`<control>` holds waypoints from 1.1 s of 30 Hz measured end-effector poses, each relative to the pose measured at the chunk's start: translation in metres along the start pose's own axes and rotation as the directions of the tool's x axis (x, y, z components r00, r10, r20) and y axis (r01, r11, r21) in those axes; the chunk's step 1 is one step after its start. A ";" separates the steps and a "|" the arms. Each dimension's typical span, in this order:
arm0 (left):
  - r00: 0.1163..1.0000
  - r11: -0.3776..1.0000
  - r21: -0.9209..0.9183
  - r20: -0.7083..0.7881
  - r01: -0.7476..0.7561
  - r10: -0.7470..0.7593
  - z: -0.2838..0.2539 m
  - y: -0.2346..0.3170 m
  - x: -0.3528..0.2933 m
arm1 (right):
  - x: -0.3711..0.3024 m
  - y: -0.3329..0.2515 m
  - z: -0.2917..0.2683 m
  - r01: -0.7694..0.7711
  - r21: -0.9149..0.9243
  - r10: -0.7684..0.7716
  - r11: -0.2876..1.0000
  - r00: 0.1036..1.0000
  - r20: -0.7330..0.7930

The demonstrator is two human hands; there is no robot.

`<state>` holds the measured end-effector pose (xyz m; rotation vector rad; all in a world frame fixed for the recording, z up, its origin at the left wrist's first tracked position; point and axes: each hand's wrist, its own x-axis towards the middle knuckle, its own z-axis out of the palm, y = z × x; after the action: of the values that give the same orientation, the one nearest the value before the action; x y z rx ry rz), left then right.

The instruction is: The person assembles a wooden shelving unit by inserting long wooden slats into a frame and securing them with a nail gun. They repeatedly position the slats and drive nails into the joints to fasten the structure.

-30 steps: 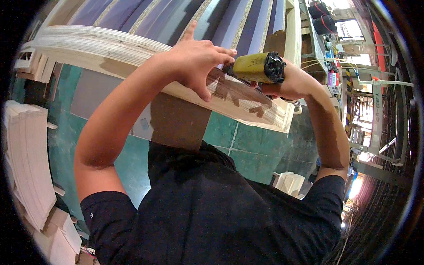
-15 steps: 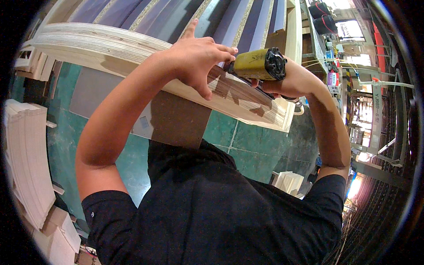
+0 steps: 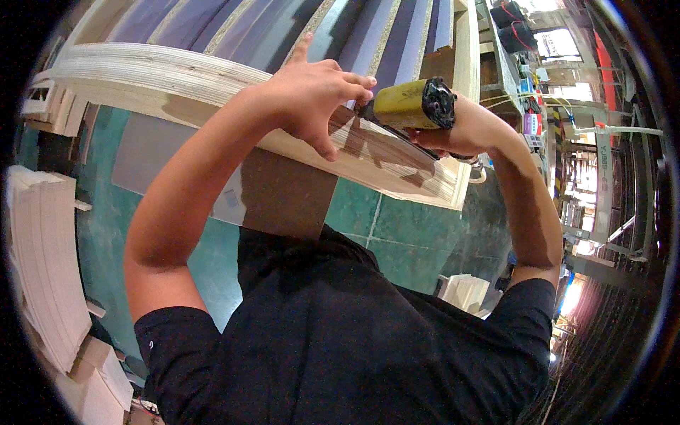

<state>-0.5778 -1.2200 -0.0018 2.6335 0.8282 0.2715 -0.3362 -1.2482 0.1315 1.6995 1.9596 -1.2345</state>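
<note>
My right hand [image 3: 460,127] is wrapped round a yellow and black nail gun [image 3: 407,104], whose nose points left toward the near rail of a wooden frame [image 3: 170,81]. The grip itself is mostly hidden behind the tool's body. My left hand [image 3: 304,95] lies over the rail just left of the gun's nose, fingers spread and thumb hanging down the near side. Whether its fingertips touch the gun's nose is hard to tell. Behind both hands, grey-violet slats [image 3: 368,42] with pale edges run away from me inside the frame.
A brown board [image 3: 283,191] sits below the rail, above the green floor [image 3: 411,219]. Stacked pale panels [image 3: 46,248] stand at the left, and a smaller pale stack [image 3: 464,292] at the lower right. A bench [image 3: 501,71] with items and a pale air hose [image 3: 623,130] are at the right.
My right hand and the nail gun have shifted very slightly left. My left hand stays spread in nearly the same place on the rail.
</note>
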 end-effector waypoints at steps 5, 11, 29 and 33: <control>0.999 0.999 0.004 -0.021 -0.040 0.040 -0.002 -0.006 -0.001 | -0.002 0.007 -0.003 0.018 0.018 -0.018 1.000 0.999 0.039; 0.991 0.992 0.124 -0.128 -0.013 0.029 -0.025 -0.045 -0.041 | -0.013 0.017 -0.006 0.088 0.167 -0.083 0.982 0.996 -0.038; 0.817 0.821 0.153 0.106 0.550 -0.567 -0.044 -0.046 0.048 | -0.053 0.003 0.049 0.351 0.068 -0.336 0.934 0.927 -0.170; 0.761 0.762 0.263 0.127 0.592 -0.636 -0.041 -0.026 0.067 | -0.062 0.011 0.059 0.369 -0.013 -0.361 0.929 0.899 -0.249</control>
<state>-0.5482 -1.1494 0.0302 2.3248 1.6559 -0.2863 -0.3279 -1.3343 0.1334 1.6150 2.5131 -1.2236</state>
